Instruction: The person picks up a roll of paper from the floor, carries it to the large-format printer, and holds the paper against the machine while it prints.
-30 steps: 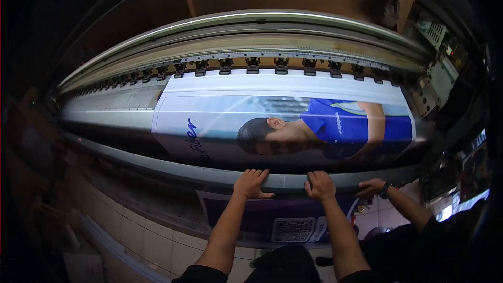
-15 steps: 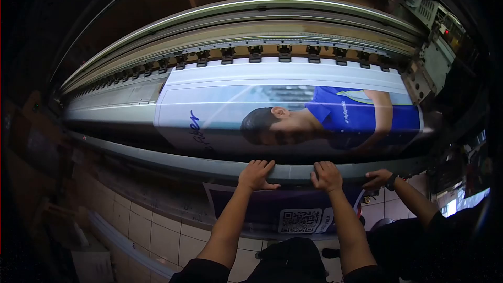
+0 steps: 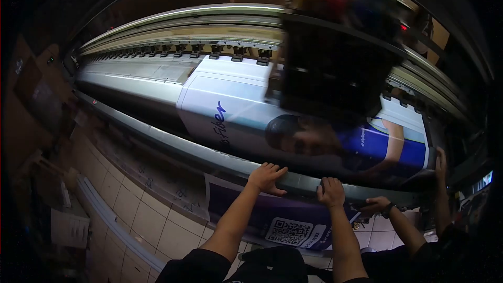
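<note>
My left hand (image 3: 268, 179) is hooked over the long metal rail (image 3: 199, 147) along the front of a wide-format printer, thumb on the near side. A short way to the right, my right hand (image 3: 331, 192) has its fingers curled over the same rail. Behind the rail, a printed banner (image 3: 241, 94) with blue lettering and a pictured person in a blue shirt lies across the machine bed. Its lower purple part (image 3: 230, 204), with a QR code, hangs below my hands. A dark print carriage (image 3: 330, 63), blurred, covers part of the banner.
A co-worker's hand (image 3: 374, 205) with a wristwatch touches the rail to my right. Another hand (image 3: 441, 163) is at the banner's right edge. Several black clamps (image 3: 237, 57) line the back of the bed. Long pale strips (image 3: 115, 222) lie on the tiled floor at left.
The print carriage has come into view over the banner's right half. My view has tilted and shifted. A second hand now shows at the far right. My hands stay on the rail.
</note>
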The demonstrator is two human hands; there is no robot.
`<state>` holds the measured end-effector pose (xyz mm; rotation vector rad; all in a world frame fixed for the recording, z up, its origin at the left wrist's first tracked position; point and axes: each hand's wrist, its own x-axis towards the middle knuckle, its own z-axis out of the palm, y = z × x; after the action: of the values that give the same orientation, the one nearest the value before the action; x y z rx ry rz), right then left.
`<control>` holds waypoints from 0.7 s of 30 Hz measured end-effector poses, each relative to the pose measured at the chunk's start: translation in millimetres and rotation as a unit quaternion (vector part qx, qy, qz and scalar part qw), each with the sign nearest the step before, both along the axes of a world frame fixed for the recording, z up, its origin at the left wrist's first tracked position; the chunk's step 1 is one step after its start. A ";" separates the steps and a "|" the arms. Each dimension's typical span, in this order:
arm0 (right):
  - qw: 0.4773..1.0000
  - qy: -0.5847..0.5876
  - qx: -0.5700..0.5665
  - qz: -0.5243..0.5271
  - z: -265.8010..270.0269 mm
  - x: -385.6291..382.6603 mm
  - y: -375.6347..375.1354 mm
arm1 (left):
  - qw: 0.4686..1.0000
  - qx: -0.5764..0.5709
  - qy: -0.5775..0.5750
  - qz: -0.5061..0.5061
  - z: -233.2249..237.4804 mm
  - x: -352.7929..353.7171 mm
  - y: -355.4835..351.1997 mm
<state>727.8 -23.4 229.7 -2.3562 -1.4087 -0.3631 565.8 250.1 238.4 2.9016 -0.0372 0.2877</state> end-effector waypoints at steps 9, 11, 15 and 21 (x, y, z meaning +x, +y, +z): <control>1.000 -0.014 0.005 -0.011 -1.2 1.3 1.6 | 1.000 -0.010 0.013 -0.003 2.1 -0.2 -0.6; 1.000 -0.014 0.018 -0.013 -2.2 1.0 1.6 | 1.000 -0.002 0.003 -0.004 -0.6 0.1 -1.1; 1.000 0.017 0.001 -0.013 1.2 -3.4 -0.4 | 1.000 -0.003 -0.025 -0.009 -4.9 0.5 0.1; 1.000 -0.004 0.020 -0.004 1.5 0.5 2.1 | 1.000 0.000 -0.025 -0.009 -7.6 1.4 2.1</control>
<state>728.3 -21.3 231.1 -2.3312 -1.3840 -0.3989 567.2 252.2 230.7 2.8929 -0.0711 0.3586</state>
